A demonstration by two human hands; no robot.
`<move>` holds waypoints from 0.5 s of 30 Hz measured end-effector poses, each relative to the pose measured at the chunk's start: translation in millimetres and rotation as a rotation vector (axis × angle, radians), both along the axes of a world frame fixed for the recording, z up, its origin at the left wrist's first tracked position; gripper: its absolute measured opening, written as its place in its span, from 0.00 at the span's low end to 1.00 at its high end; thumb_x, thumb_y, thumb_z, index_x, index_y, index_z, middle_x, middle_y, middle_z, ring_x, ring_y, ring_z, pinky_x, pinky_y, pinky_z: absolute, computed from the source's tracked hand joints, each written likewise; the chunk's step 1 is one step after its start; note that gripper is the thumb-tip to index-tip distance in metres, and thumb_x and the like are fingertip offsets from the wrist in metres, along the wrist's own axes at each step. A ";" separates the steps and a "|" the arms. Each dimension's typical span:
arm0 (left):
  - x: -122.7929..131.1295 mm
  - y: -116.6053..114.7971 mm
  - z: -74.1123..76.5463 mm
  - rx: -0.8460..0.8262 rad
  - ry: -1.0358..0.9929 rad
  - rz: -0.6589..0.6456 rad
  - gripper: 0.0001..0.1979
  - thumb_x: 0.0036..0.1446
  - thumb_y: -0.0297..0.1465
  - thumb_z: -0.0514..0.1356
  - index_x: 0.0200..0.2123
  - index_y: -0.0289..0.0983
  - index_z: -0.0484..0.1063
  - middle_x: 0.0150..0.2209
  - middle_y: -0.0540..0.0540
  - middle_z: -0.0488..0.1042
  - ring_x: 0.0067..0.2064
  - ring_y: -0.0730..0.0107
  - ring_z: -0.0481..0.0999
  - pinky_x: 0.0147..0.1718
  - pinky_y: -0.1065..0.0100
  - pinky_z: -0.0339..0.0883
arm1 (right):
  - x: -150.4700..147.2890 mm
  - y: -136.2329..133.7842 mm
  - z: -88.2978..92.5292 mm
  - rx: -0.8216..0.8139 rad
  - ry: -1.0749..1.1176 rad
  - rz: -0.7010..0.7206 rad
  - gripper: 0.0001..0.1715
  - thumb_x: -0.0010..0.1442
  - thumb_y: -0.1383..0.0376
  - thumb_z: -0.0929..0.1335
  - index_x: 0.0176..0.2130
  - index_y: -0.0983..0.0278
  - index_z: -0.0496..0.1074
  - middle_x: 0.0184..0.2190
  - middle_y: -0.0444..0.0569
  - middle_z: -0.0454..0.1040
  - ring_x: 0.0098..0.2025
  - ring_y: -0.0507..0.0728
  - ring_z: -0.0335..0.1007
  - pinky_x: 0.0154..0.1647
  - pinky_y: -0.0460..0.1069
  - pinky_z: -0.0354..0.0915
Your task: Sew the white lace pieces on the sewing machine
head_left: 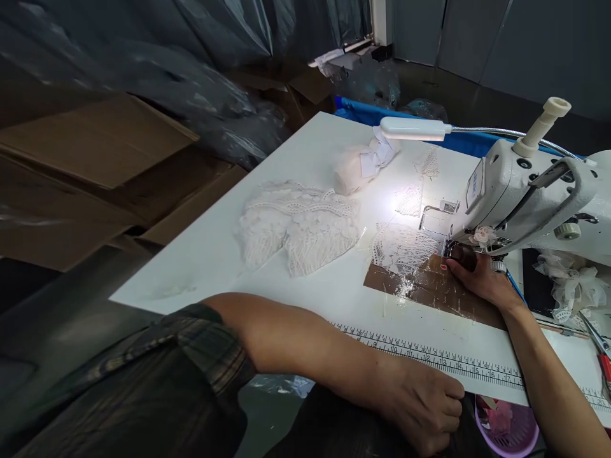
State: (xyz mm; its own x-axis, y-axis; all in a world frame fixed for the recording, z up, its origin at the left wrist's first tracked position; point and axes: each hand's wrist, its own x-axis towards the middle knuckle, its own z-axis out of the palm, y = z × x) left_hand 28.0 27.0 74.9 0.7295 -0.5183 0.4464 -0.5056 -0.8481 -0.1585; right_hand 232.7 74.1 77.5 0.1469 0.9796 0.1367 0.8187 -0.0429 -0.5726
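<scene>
My right hand [475, 277] reaches under the head of the white sewing machine [529, 191], its fingers curled at the needle area, pressing on the edge of a white lace piece [398, 248]. That lace lies on a brown taped patch [429, 289] of the white table [286, 165]. My left hand [420, 404] rests at the table's front edge, just below the printed ruler strip [429, 353]. Its fingers are curled into a loose fist, and what they hold, if anything, is hidden.
A heap of white lace [298, 226] lies mid-table, a wrapped bundle [360, 162] farther back under the gooseneck lamp [413, 129]. Scissors [599, 346] and lace scraps [570, 286] sit at the right. A pink basket [508, 432] hangs below the edge. Cardboard boxes [95, 172] stand at the left.
</scene>
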 end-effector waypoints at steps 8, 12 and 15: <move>-0.6 1.0 3.0 0.027 -0.034 0.021 0.20 0.49 0.24 0.61 0.16 0.37 0.51 0.20 0.52 0.51 0.24 0.71 0.55 0.31 0.67 0.54 | 1.1 2.9 -1.8 -0.053 0.034 0.071 0.19 0.59 0.47 0.64 0.35 0.58 0.69 0.35 0.52 0.75 0.49 0.66 0.70 0.54 0.65 0.63; -0.7 1.0 2.9 0.036 -0.035 0.021 0.19 0.51 0.25 0.60 0.16 0.37 0.53 0.20 0.52 0.52 0.25 0.71 0.56 0.31 0.67 0.55 | 3.3 2.4 -5.6 -0.047 0.060 0.044 0.19 0.58 0.47 0.65 0.35 0.59 0.69 0.37 0.53 0.75 0.50 0.66 0.69 0.52 0.64 0.65; -0.6 0.9 3.2 0.038 -0.038 0.024 0.19 0.49 0.26 0.61 0.15 0.37 0.53 0.20 0.52 0.54 0.24 0.71 0.56 0.31 0.67 0.55 | 4.0 2.4 -7.1 -0.036 0.065 0.042 0.20 0.58 0.47 0.66 0.36 0.60 0.70 0.39 0.53 0.76 0.51 0.66 0.69 0.53 0.63 0.65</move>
